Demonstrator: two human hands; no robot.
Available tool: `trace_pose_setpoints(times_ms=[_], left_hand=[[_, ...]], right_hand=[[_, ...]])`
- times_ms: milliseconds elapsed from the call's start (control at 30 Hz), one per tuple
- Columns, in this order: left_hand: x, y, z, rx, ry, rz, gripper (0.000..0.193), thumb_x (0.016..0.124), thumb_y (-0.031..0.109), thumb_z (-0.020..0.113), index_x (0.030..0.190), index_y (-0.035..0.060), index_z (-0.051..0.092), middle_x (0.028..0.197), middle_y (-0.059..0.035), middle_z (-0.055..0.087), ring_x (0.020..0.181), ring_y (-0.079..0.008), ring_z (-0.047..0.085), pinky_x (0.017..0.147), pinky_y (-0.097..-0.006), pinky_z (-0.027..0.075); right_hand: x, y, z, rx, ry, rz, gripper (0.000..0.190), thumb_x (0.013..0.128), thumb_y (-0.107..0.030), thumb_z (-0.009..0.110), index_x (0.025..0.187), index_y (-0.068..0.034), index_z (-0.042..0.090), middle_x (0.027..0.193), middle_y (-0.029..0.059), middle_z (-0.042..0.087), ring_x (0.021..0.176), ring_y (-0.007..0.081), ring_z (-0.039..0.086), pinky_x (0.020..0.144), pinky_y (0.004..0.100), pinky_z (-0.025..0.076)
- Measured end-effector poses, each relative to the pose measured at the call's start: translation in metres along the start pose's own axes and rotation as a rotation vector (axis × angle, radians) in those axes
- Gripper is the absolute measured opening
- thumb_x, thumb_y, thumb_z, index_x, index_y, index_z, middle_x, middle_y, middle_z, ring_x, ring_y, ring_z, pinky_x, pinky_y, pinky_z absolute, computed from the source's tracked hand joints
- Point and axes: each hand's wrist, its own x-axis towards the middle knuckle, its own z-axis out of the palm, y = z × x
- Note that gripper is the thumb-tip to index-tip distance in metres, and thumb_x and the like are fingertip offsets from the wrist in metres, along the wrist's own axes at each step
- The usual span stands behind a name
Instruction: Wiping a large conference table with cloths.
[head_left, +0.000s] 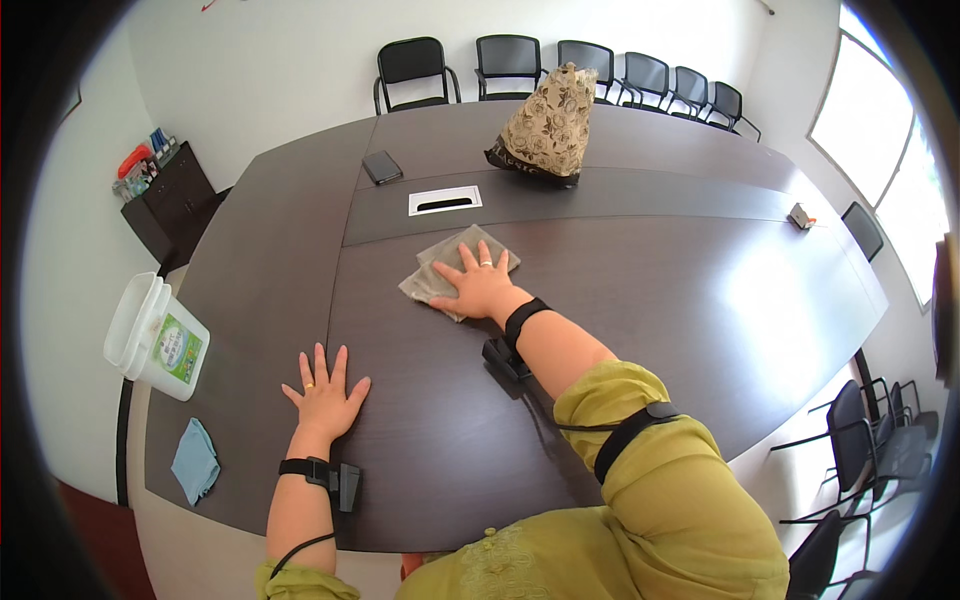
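My right hand (480, 283) lies flat with spread fingers on a folded grey-beige cloth (433, 279), which rests on the dark wood conference table (637, 315). My left hand (325, 397) is spread palm down on the bare tabletop near the front left, holding nothing. Further left, a folded light blue cloth (196, 462) lies near the table's edge. Behind it stands a white plastic tub (154, 337) with a green label bearing writing. Each wrist has a black strap with a small black device.
A rose-patterned bag (551, 127) stands at the far side, right of a dark rectangular case (382, 167) and a white-framed cable outlet (445, 201). A small box (802, 216) sits far right. Black chairs (508, 64) line the wall; others (844, 435) stand right. A dark cabinet (176, 195) is back left.
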Motion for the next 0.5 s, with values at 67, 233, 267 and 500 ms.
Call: trace_pose_setpoints(times_ms=[67,233,267,500], left_hand=[[0.001,0.000,0.000,0.007,-0.002,0.010,0.071,0.088,0.061,0.036,0.146,0.0234,0.019,0.154,-0.0111,0.003,0.141,-0.0331,-0.003,0.103,-0.0688,0.003],[-0.001,0.000,-0.003,-0.003,-0.010,0.000,0.070,0.089,0.059,0.038,0.146,0.0232,0.019,0.154,-0.0103,0.003,0.141,-0.0319,-0.004,0.103,-0.0684,0.002],[0.000,0.000,-0.003,-0.006,-0.008,0.000,0.069,0.089,0.057,0.039,0.146,0.0229,0.020,0.154,-0.0099,0.003,0.141,-0.0313,-0.004,0.103,-0.0685,0.002],[-0.001,-0.002,-0.003,-0.002,-0.026,-0.009,0.070,0.089,0.057,0.039,0.146,0.0229,0.019,0.154,-0.0097,0.002,0.141,-0.0313,-0.005,0.103,-0.0678,0.001]], right_hand=[[0.005,0.015,-0.001,0.000,0.004,0.040,0.076,0.079,-0.074,0.038,0.143,-0.035,0.026,0.151,0.0166,0.014,0.138,0.0429,0.008,0.105,0.0656,0.007],[0.005,0.069,-0.009,0.010,0.022,0.244,0.076,0.079,-0.074,0.038,0.143,-0.035,0.028,0.152,0.0134,0.013,0.140,0.0399,0.004,0.105,0.0648,0.004],[0.001,0.084,-0.011,0.007,0.016,0.244,0.076,0.079,-0.074,0.038,0.143,-0.035,0.028,0.152,0.0134,0.013,0.140,0.0399,0.004,0.105,0.0648,0.004],[-0.058,0.179,-0.021,0.059,0.018,0.660,0.076,0.080,-0.072,0.038,0.144,-0.034,0.024,0.153,0.0128,0.010,0.140,0.0392,0.002,0.106,0.0633,0.004]])
